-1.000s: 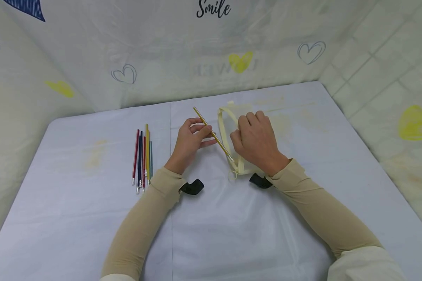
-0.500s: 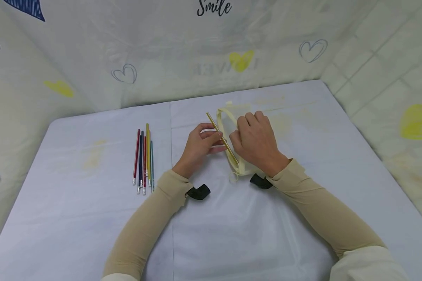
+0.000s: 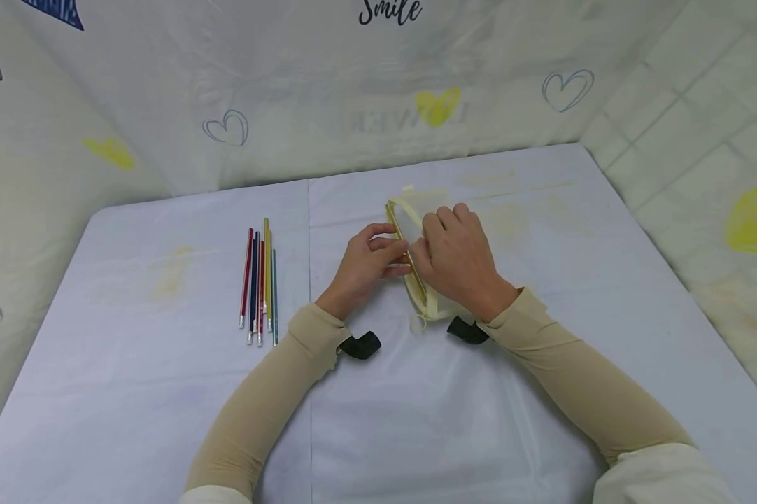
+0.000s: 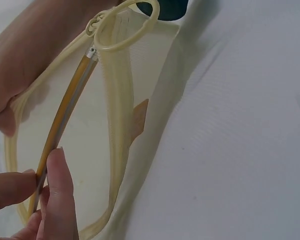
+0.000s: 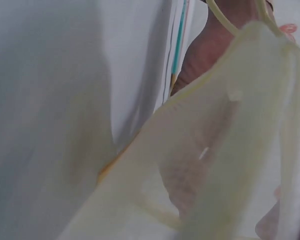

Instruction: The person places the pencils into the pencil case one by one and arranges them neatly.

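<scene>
A gold-yellow pencil [image 4: 65, 110] is pinched between the thumb and fingers of my left hand [image 3: 367, 264]. It lies lengthwise within the mouth of a translucent cream zip pouch [image 4: 121, 100], its silver-ferruled end close to the zipper's ring pull [image 4: 127, 27]. My right hand [image 3: 459, 253] grips the pouch's far-side edge, and the mouth gapes between the two hands. Through the sheer pouch wall [image 5: 240, 125] in the right wrist view, the left hand [image 5: 190, 170] shows blurred. The right fingertips are partly hidden behind the pouch edge.
Several pencils [image 3: 260, 280] in red, dark blue, yellow and teal lie side by side on the white-covered table [image 3: 133, 364], left of the hands. Black wrist mounts [image 3: 361, 346] stick out from both cuffs. A printed curtain [image 3: 290, 84] hangs behind the table.
My left hand has moved right and slightly down, bringing the pencil from slanting above the pouch into its mouth. The right hand has stayed nearly still on the pouch.
</scene>
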Motion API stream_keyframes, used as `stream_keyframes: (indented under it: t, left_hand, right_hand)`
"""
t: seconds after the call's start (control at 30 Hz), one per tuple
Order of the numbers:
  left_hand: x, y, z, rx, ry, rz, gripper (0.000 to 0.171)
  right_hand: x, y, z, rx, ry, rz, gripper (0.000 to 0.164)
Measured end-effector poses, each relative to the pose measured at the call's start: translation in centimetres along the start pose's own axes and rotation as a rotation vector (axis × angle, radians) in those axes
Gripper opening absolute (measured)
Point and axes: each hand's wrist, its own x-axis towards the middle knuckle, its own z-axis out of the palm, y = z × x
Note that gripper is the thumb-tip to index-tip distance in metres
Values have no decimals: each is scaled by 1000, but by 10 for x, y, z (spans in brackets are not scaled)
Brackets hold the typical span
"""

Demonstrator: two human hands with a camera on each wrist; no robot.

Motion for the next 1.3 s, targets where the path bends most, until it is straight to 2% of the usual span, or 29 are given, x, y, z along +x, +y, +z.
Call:
stream_keyframes:
  t: [0.27, 0.47, 0.7, 0.8, 1.03, 1.3]
  left_hand:
    - [-1, 4, -2, 75, -20, 24, 42]
    - [-2, 4, -2, 99, -54, 11, 44]
    - [-4, 4, -1, 120, -45, 12, 44]
    - [-4, 3, -2, 124, -61, -4, 44]
    - [-4, 2, -3, 132, -155, -59, 42]
    - [-4, 1, 0, 109, -160, -60, 42]
  right_hand:
    - [-1, -3, -1, 15, -15, -5, 23]
    - [-1, -5, -2, 26, -2, -5, 23]
    - [-1, -6, -2, 14, -16, -12, 25]
    - [-1, -6, -2, 16, -17, -13, 26]
    - [-1, -6, -2, 34, -19, 4, 24]
    - [-1, -6, -2, 28, -19, -10, 25]
